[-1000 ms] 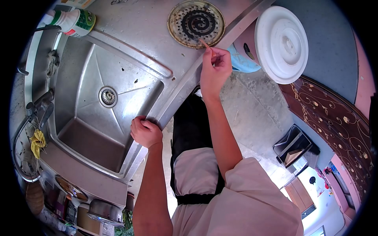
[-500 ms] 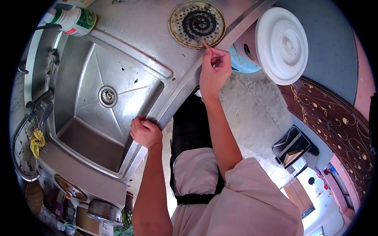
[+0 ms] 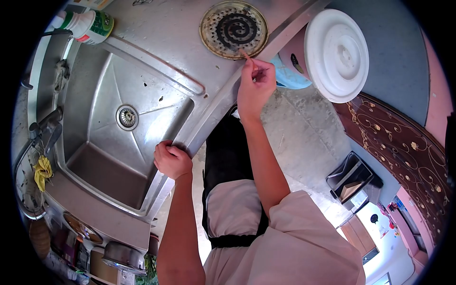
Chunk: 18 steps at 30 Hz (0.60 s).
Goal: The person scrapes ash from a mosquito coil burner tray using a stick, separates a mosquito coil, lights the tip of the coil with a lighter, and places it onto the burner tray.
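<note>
My right hand [image 3: 256, 84] pinches a thin reddish-brown stick [image 3: 245, 54] between its fingertips. The stick's far end is at the near rim of a round, perforated metal tray [image 3: 207, 39], close to the outer end of a black mosquito coil [image 3: 236, 29] lying on it. Whether stick and coil touch, I cannot tell. My left hand [image 3: 173, 160] has its fingers curled over the front edge of the stainless steel sink [image 3: 142, 208].
A white-lidded bucket [image 3: 338, 56] stands right of the counter, with something light blue [image 3: 289, 75] beside it. A bottle [image 3: 92, 26] sits at the sink's back left corner. The faucet [image 3: 54, 135] and a yellow cloth [image 3: 42, 172] are at the left.
The whole view has shifted slightly, moving everything a little to the left. Both hands keep nearly the same pose, and the stick stays at the tray's near rim.
</note>
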### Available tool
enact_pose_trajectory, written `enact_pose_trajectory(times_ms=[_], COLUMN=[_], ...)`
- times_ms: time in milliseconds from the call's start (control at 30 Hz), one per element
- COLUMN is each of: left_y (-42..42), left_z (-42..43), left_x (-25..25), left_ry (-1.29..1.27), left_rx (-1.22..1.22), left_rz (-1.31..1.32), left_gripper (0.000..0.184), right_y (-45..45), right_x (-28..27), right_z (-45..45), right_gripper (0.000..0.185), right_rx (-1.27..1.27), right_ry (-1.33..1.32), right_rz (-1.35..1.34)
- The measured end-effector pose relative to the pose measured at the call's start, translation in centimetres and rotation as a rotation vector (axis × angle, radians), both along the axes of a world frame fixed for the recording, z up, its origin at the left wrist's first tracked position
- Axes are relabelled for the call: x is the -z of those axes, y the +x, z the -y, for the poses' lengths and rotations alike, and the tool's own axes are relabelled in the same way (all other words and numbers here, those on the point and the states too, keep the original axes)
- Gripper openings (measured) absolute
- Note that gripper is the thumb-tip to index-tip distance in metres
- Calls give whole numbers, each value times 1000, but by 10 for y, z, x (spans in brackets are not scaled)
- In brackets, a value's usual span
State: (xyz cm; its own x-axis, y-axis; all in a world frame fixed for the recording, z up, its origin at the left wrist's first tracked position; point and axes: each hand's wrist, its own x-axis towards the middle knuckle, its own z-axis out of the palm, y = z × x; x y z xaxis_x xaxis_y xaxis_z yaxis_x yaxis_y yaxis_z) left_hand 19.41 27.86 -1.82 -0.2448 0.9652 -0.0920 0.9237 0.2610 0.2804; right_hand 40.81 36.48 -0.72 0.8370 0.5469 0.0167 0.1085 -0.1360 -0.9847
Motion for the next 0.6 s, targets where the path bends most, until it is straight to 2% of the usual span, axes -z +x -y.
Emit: enact_pose_trajectory(times_ms=[133, 200, 333, 600], left_y=[0, 0, 0, -1], left_z=[-1, -1, -1, 1], left_x=[-1, -2, -2, 0], left_ry=[-16, -20, -26, -23], left_rx=[-2, -4, -8, -6], left_rz=[14, 17, 24, 24], left_gripper=[22, 23, 22, 22], right_y=[13, 21, 33, 71], right_x=[8, 2, -2, 3], right_z=[7, 15, 27, 54], right_gripper=[9, 9, 10, 9], right_rx=[193, 322, 298, 430], right_ry=[135, 213, 136, 222], right_rz=[-152, -313, -259, -314])
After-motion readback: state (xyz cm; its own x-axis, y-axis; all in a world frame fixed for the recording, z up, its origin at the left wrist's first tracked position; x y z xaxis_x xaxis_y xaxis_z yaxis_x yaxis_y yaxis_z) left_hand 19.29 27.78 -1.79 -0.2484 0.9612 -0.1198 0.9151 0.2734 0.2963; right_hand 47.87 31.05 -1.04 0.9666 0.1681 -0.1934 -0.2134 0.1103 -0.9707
